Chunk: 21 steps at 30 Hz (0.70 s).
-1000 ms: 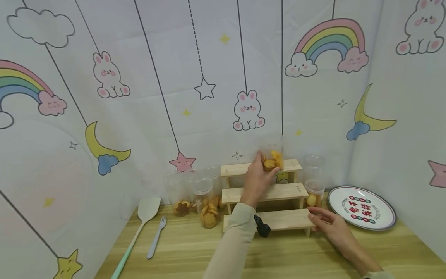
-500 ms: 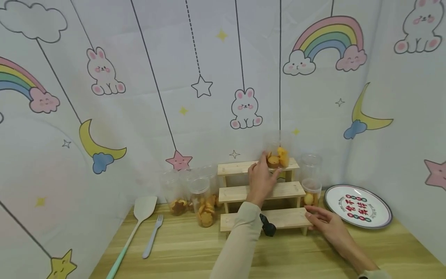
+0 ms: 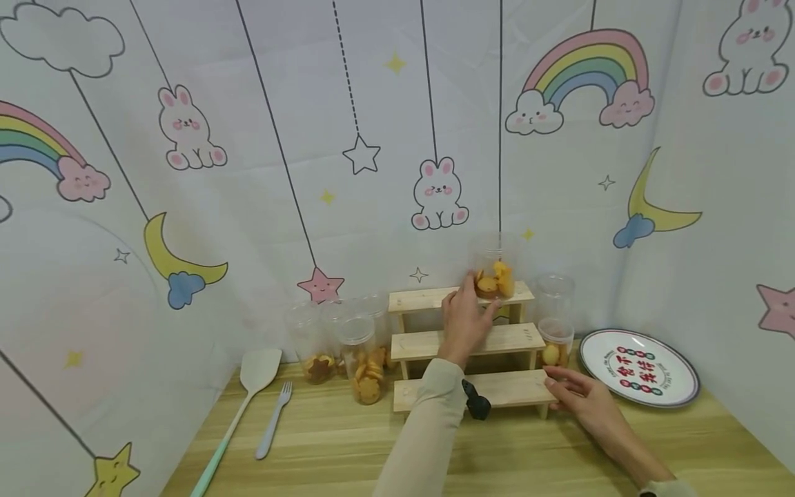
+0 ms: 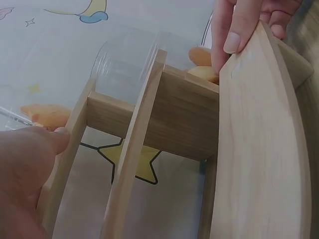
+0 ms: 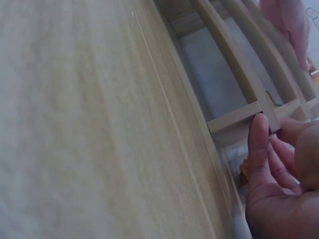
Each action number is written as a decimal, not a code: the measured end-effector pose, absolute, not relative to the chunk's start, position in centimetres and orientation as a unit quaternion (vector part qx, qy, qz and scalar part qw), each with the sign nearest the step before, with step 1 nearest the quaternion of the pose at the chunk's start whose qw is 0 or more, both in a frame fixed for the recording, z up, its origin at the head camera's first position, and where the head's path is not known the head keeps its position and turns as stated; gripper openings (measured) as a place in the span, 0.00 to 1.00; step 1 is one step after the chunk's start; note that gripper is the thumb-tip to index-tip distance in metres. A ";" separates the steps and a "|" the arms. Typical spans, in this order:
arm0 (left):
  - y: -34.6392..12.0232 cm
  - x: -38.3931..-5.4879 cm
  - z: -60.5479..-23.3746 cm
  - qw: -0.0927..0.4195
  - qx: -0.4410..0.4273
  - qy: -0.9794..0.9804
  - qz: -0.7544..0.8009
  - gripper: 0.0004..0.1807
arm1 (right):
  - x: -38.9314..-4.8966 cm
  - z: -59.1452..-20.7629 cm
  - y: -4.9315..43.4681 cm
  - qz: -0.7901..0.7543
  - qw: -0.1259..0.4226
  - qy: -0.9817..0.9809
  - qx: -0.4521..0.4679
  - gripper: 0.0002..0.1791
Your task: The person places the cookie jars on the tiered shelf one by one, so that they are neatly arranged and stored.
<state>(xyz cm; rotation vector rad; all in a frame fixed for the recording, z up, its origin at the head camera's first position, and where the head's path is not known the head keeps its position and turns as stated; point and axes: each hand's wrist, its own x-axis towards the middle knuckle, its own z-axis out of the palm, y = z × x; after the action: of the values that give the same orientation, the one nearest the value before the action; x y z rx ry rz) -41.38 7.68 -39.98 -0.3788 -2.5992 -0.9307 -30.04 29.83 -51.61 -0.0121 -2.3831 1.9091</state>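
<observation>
A clear plastic jar of cookies (image 3: 495,276) stands upright at the right of the top tier of a three-tier wooden display rack (image 3: 428,345). My left hand (image 3: 466,323) holds the jar low down, index finger along its left side and thumb in front near the board's edge. In the left wrist view only part of that hand (image 4: 25,169) shows, beside the top board and some cookies. My right hand (image 3: 586,404) pinches the right end of the bottom tier; the right wrist view shows its fingers (image 5: 258,137) against the board's corner.
Right of the rack, a clear jar (image 3: 555,342) carries another clear jar (image 3: 555,293) on top. A printed plate (image 3: 640,369) leans behind the right hand. Left of the rack stand several cookie jars (image 3: 363,366), then a fork (image 3: 273,421) and a spatula (image 3: 251,383) on the wooden table (image 3: 323,462).
Over the first half second my left hand slid the jar a little right along the top tier. Since then it has stayed there. My right hand keeps its hold on the rack.
</observation>
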 end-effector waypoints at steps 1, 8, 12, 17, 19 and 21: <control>7.5 -41.3 -39.9 0.178 -0.137 -0.917 -0.329 0.44 | -30.1 -51.6 29.8 0.625 0.043 -0.780 -0.003 0.34; 5.1 -39.6 -40.5 0.192 -0.198 -0.891 -0.360 0.45 | -30.2 -51.8 29.9 0.619 0.046 -0.784 0.001 0.34; 2.4 -37.5 -41.6 0.257 -0.271 -0.857 -0.355 0.38 | -30.4 -52.0 29.8 0.616 0.048 -0.786 0.006 0.34; -1.0 -34.6 -43.0 0.368 -0.338 -0.815 -0.292 0.32 | -30.3 -52.1 29.7 0.611 0.044 -0.791 0.010 0.35; -2.4 -33.8 -43.0 0.402 -0.345 -0.799 -0.284 0.31 | -30.2 -52.0 29.8 0.608 0.046 -0.792 0.009 0.35; -3.8 -33.4 -42.8 0.427 -0.348 -0.784 -0.288 0.31 | -30.0 -52.0 30.0 0.609 0.048 -0.792 0.006 0.35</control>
<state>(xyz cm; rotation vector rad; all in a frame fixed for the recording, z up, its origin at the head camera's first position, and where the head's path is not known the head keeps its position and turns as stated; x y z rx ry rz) -33.37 -3.83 -42.80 -0.8690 -1.9580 -0.7191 -29.96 30.00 -51.98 0.0170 -2.4153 1.8560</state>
